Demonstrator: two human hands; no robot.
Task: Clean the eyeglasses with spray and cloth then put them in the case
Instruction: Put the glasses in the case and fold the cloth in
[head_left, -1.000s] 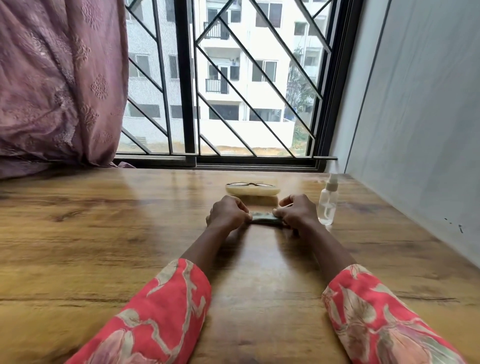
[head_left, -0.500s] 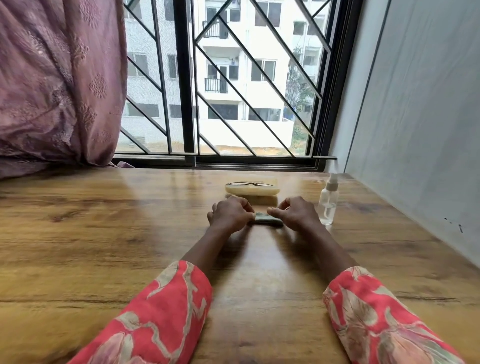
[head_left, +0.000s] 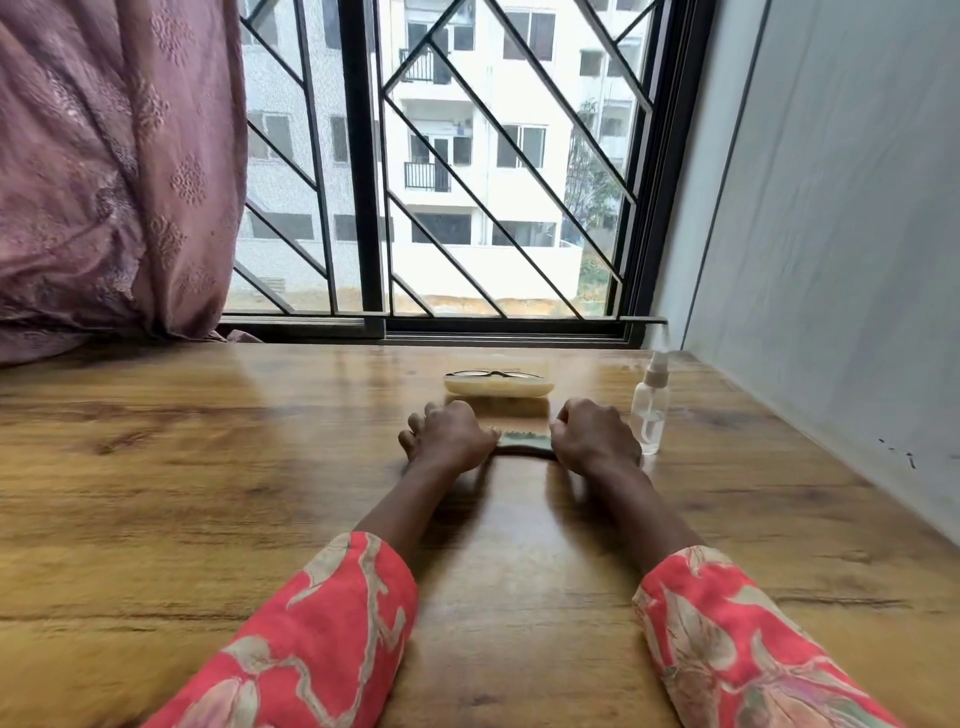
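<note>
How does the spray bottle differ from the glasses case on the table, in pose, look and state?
The spray bottle stands upright, tall and narrow; the glasses case lies flat, long and low. The bottle is clear plastic with a pale nozzle; the case is opaque cream. The bottle carries nothing on it, while the eyeglasses rest on the case. The bottle stands just beside the right hand; the case lies beyond both hands. Both rest untouched on the wooden table.
</note>
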